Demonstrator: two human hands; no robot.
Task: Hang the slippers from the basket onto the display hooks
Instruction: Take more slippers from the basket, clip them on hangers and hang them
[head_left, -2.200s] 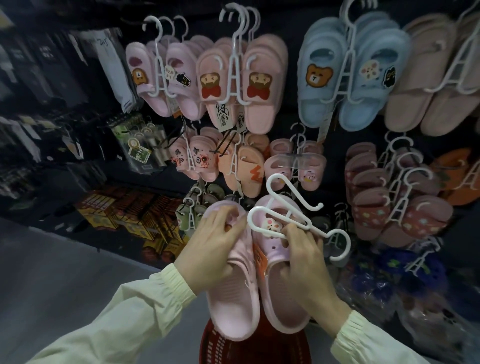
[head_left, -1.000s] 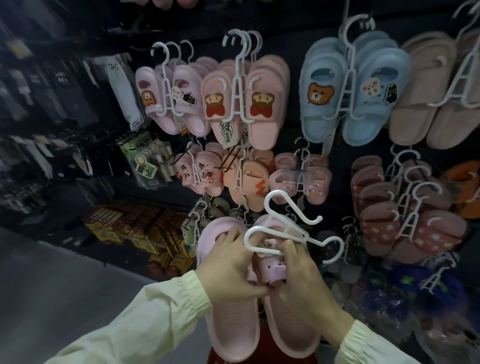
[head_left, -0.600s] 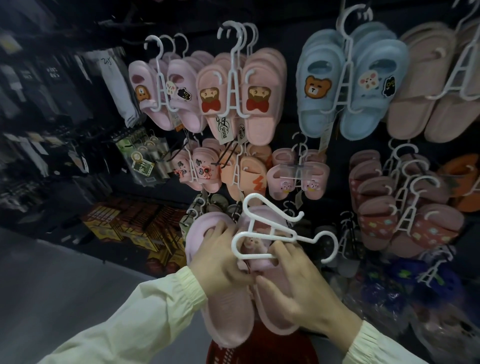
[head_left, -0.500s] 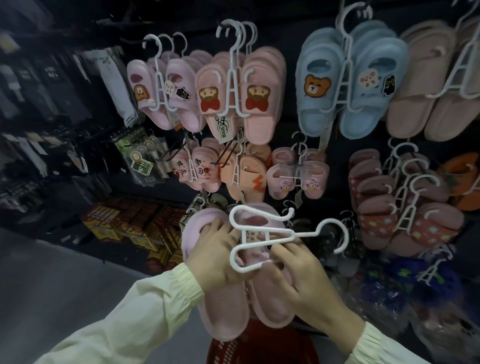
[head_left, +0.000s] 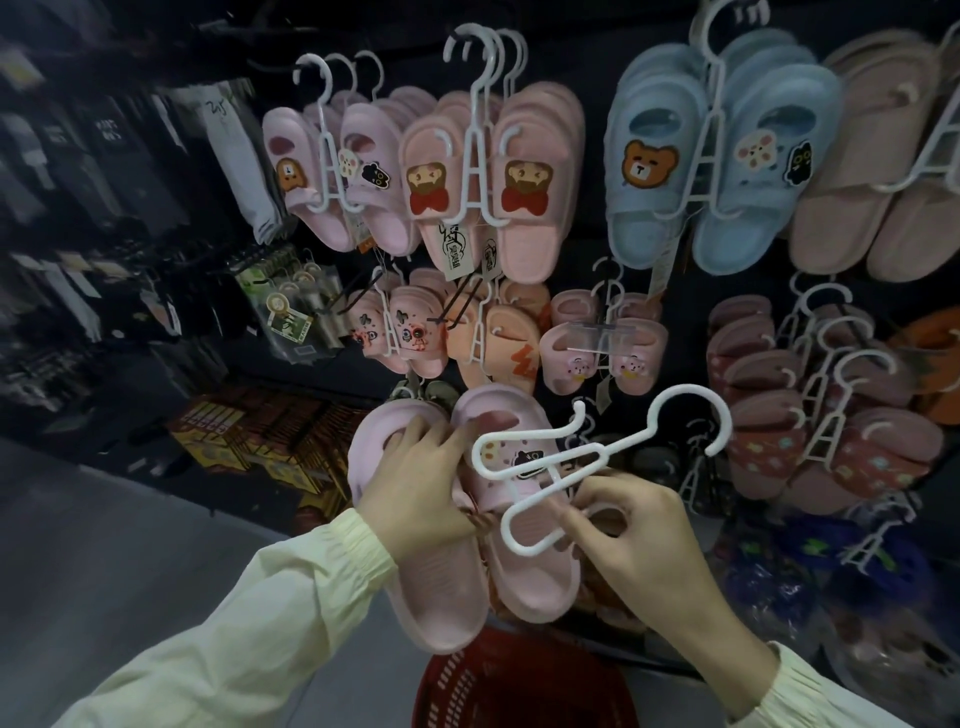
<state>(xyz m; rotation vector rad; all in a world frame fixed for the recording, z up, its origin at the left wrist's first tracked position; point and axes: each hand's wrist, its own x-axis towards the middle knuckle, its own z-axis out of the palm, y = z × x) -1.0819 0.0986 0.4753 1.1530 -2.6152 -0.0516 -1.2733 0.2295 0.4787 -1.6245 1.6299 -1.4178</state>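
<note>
Two pale pink slippers (head_left: 441, 587) are held side by side in front of the dark display wall, toes up. My left hand (head_left: 415, 488) grips them at the straps, fingers tucked into the openings. My right hand (head_left: 634, 525) pinches a white plastic slipper hanger (head_left: 561, 467) that lies tilted across the right slipper, its hook pointing up to the right. The red basket (head_left: 519, 686) stands on the floor below the slippers.
The wall is packed with slipper pairs on white hangers: pink ones (head_left: 498, 171) at the top middle, blue ones (head_left: 722, 156) to their right, small pink ones (head_left: 602, 353) just above my hands, dark red ones (head_left: 810, 431) at right. Yellow boxes (head_left: 260, 436) sit low left.
The hanger has swung from steeply tilted to nearly level across the right slipper, and its hook has moved out to the right. Both hands have kept their hold on slippers and hanger.
</note>
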